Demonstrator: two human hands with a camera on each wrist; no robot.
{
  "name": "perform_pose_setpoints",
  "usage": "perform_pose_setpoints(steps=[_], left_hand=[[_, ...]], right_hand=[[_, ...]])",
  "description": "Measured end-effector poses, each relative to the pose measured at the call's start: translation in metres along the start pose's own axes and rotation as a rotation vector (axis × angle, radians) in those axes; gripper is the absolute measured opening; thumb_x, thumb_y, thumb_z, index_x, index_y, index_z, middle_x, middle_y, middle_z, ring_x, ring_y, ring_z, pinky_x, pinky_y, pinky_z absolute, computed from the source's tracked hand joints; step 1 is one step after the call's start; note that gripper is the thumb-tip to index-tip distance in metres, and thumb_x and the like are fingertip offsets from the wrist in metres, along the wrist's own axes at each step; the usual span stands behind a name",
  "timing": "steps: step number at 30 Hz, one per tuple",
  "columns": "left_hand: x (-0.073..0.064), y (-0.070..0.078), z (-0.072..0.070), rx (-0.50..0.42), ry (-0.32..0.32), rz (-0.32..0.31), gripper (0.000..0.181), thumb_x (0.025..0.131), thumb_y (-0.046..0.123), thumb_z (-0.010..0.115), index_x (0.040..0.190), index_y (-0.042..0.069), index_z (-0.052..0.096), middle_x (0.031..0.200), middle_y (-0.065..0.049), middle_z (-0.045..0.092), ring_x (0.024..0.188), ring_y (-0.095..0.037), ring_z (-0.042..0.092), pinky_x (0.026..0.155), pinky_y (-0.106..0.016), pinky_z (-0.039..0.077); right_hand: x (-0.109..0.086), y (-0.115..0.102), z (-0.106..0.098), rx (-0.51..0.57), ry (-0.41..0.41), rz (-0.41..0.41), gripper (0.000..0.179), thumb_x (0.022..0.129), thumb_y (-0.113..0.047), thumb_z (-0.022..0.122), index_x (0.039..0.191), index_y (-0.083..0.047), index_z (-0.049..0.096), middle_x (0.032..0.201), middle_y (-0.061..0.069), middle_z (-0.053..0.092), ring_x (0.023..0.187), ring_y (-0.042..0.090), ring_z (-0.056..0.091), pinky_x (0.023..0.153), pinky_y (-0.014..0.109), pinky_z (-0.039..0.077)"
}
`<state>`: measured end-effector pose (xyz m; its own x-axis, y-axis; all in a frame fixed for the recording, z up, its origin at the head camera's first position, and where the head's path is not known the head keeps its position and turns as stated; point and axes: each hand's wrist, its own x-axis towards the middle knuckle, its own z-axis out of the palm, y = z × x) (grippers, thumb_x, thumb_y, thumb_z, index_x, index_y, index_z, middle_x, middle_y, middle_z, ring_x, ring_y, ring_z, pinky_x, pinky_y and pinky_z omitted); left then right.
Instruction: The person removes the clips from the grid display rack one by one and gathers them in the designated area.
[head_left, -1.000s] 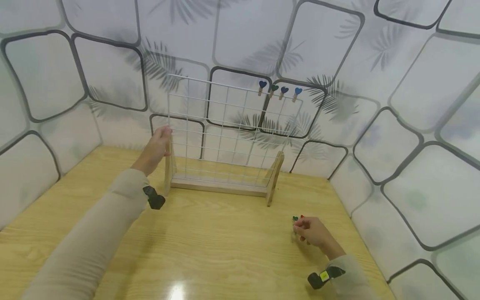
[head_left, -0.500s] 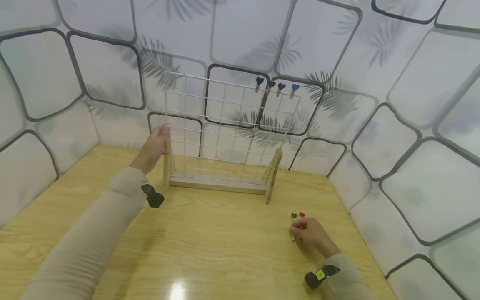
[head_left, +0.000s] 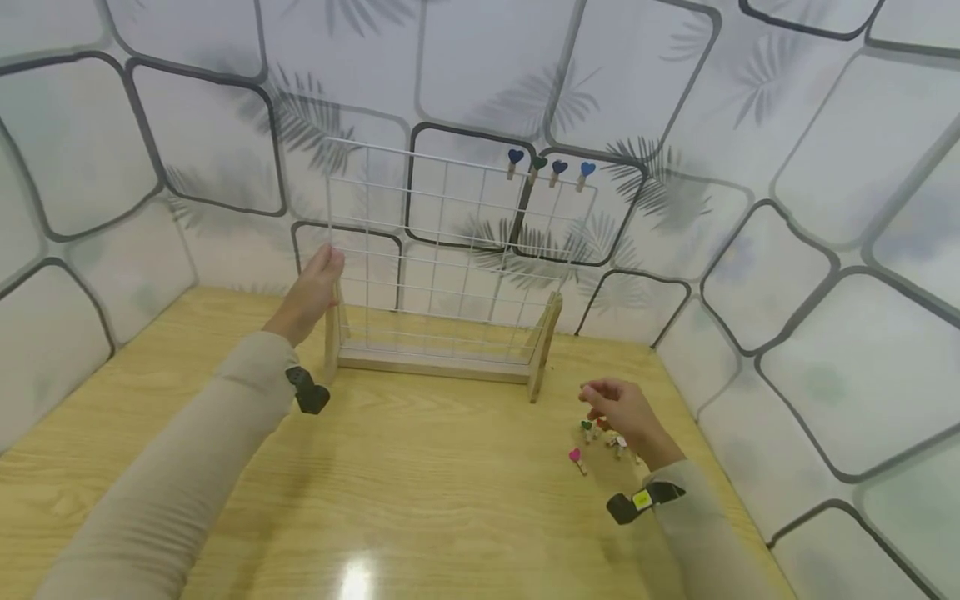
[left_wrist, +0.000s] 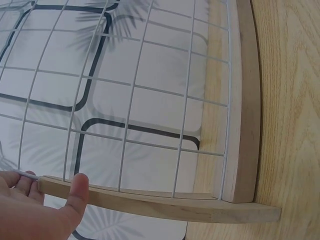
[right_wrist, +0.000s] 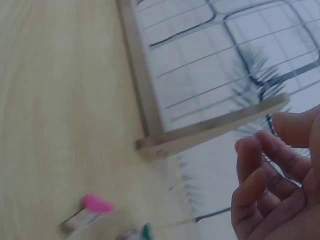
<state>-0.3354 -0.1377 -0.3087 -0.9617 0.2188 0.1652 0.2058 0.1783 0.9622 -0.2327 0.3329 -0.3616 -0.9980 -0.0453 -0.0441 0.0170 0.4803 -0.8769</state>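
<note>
My left hand (head_left: 309, 292) grips the left end of a white wire grid rack (head_left: 442, 365) with a wooden base and side legs. In the left wrist view, the thumb (left_wrist: 79, 192) lies against its wooden leg (left_wrist: 160, 206), fingers behind. My right hand (head_left: 622, 408) is raised over several small heart-topped clothespins, its fingers curled towards the thumb; I cannot tell whether something small is between them. A pink-heart clothespin (head_left: 576, 457) lies nearest me, also seen as a blurred pink heart (right_wrist: 96, 203). A green-heart clothespin (head_left: 587, 427) lies beneath the fingers.
Along the rack's top right wire sit several clipped clothespins, including a dark blue heart (head_left: 515, 157) and a light blue heart (head_left: 587, 169). A patterned wall (head_left: 480, 67) stands close behind the rack. The wooden table (head_left: 420, 483) runs up to the wall.
My right hand has lifted from the clothespins and moved away from me, uncovering the pink-heart one and several others. The left hand keeps its grip on the rack.
</note>
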Motion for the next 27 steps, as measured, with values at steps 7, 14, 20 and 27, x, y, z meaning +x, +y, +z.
perform_pose_setpoints(steps=[7,14,20,27], left_hand=[[0.002,-0.001,0.000,0.019,0.027,0.010,0.073,0.104,0.049,0.022,0.154,0.008,-0.012,0.161,-0.014,-0.010,0.146,-0.032,-0.001,0.111,-0.057,0.026],[0.006,0.001,0.002,-0.011,0.034,-0.010,0.070,0.105,0.046,0.021,0.154,0.007,-0.011,0.161,-0.014,-0.008,0.146,-0.033,0.000,0.110,-0.057,0.028],[0.005,0.002,0.002,-0.014,0.041,-0.018,0.070,0.105,0.046,0.021,0.154,0.008,-0.010,0.161,-0.014,-0.007,0.146,-0.033,0.002,0.109,-0.055,0.030],[0.002,0.002,0.002,-0.001,0.051,-0.025,0.071,0.105,0.047,0.021,0.154,0.007,-0.009,0.161,-0.015,-0.005,0.145,-0.035,0.005,0.109,-0.055,0.031]], right_hand=[[0.027,-0.054,-0.008,0.355,0.015,-0.087,0.022,0.102,-0.026,0.052,0.108,-0.007,0.061,0.098,-0.004,0.065,0.074,0.010,0.060,0.059,0.021,0.048],[0.045,-0.112,-0.014,0.540,0.029,-0.156,0.016,0.102,-0.026,0.052,0.102,-0.014,0.063,0.097,0.000,0.064,0.070,0.011,0.058,0.057,0.021,0.046],[0.059,-0.158,-0.013,0.583,0.048,-0.204,0.022,0.102,-0.026,0.052,0.110,-0.007,0.060,0.101,0.003,0.062,0.069,0.014,0.057,0.056,0.023,0.045],[0.076,-0.201,-0.003,0.563,0.088,-0.281,0.027,0.101,-0.026,0.053,0.116,-0.005,0.059,0.117,0.006,0.057,0.073,0.016,0.056,0.058,0.023,0.045]])
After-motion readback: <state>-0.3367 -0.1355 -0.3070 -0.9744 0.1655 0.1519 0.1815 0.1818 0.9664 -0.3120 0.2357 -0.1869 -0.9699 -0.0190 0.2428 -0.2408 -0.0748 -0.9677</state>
